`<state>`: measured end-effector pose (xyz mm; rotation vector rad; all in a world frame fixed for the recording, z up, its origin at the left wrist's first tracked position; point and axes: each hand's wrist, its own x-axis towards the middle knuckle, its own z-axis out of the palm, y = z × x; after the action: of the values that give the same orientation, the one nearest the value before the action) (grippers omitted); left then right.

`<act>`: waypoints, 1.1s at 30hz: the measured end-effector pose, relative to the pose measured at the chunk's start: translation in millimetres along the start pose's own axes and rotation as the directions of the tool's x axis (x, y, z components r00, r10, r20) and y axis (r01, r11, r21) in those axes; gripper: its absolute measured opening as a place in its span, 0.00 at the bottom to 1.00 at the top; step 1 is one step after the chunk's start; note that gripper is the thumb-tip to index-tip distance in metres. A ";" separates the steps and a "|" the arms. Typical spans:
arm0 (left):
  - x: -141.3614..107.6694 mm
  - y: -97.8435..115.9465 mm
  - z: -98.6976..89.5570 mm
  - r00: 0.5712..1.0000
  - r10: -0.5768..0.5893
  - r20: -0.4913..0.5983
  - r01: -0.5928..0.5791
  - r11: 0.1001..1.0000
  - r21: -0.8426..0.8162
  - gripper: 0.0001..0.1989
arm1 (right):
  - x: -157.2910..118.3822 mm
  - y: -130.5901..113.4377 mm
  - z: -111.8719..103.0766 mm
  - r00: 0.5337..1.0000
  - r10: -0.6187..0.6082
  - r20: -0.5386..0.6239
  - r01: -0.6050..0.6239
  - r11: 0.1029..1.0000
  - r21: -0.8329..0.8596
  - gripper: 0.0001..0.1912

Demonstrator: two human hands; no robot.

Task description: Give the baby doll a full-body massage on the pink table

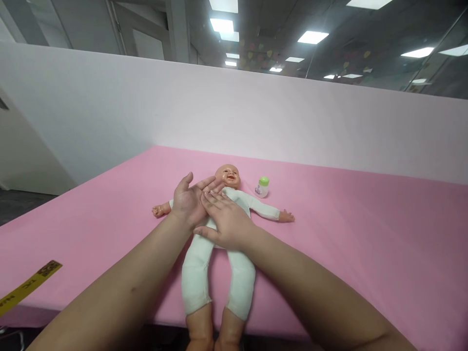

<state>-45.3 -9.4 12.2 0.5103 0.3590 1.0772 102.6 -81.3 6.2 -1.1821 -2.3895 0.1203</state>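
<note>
A baby doll (pixel 239 273) in a pale suit lies on its back, its head toward the wall and its arms spread. Above its chest, my left hand (pixel 190 201) is turned palm up with the fingers apart, and nothing lies in it. My right hand (pixel 231 222) is palm down, its fingertips resting on the fingers and palm edge of my left hand; its fingers are stretched out. Both hands hide most of the doll's torso. Beside the doll's head stands a small bottle (pixel 262 188) with a green cap.
The pink surface (pixel 347 234) reaches back to a white wall (pixel 292 122). A yellow strip (pixel 31 287) with printed marks lies at the left front edge. The doll's feet extend past the front edge. Glass and ceiling lights show above the wall.
</note>
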 end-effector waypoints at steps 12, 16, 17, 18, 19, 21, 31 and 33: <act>-0.7 -7.4 1.1 1.000 -0.002 0.023 0.002 1.000 0.013 0.38 | -3.1 -8.7 7.8 0.983 -0.185 -0.022 0.186 0.976 0.117 0.57; -10.4 -15.2 18.7 0.999 -0.041 0.007 0.041 0.998 0.051 0.37 | 0.8 2.1 5.3 0.989 -0.146 -0.004 0.146 0.988 0.042 0.58; -10.4 -16.9 20.2 0.999 -0.039 0.006 0.038 0.997 0.065 0.37 | 1.4 6.0 3.2 0.991 -0.137 0.000 0.137 0.990 0.026 0.58; -9.2 -18.7 20.3 1.000 -0.026 0.006 0.025 0.996 0.091 0.36 | 1.6 10.4 0.8 0.992 -0.124 0.002 0.124 0.992 0.016 0.57; -7.0 -20.7 18.9 1.000 0.000 0.007 -0.001 0.991 0.136 0.35 | 1.4 15.3 -1.8 0.994 -0.106 0.002 0.106 0.994 0.013 0.56; -0.2 -25.0 11.7 0.995 0.098 0.024 -0.101 0.949 0.299 0.34 | -0.4 26.0 -6.4 0.998 -0.064 0.008 0.064 0.998 0.023 0.53; 21.4 -44.0 -40.0 0.919 0.309 0.243 -0.271 0.051 0.961 0.37 | -13.8 50.2 11.5 0.997 -0.066 -0.032 0.066 0.998 -0.005 0.23; 16.7 -45.9 -41.6 0.913 0.274 0.304 -0.295 -0.075 0.953 0.36 | -20.5 50.4 16.1 0.996 -0.075 -0.042 0.075 0.997 -0.005 0.24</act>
<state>-25.5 -2.6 -48.4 2.0706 1.1061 1.0534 142.8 -63.6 -29.7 -1.0846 -2.3946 0.0667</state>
